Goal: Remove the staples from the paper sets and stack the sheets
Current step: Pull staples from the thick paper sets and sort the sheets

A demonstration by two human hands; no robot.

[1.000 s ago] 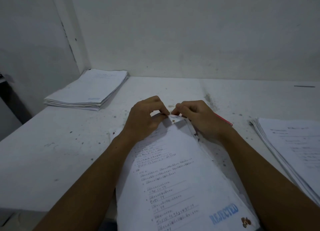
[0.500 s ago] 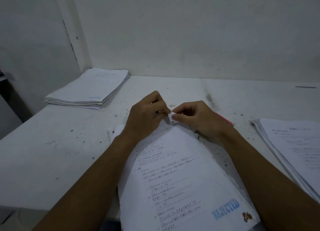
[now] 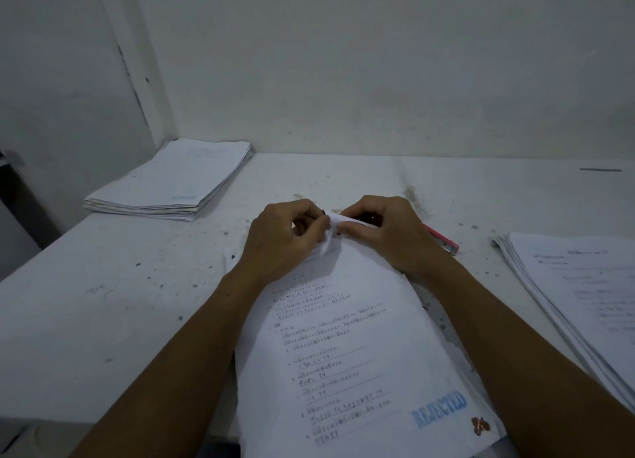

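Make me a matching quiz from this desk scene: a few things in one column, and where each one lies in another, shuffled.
Things:
1. paper stack by the wall corner
2. pink stapler
3. sheet stamped REJECTED
4. spread pile of sheets

Places:
A. between the two forearms, its top corner pinched by both hands
B. far left of the table
C. right edge of the view
D. partly hidden behind the right hand

Pairs: 1-B, 2-D, 3-A, 4-C
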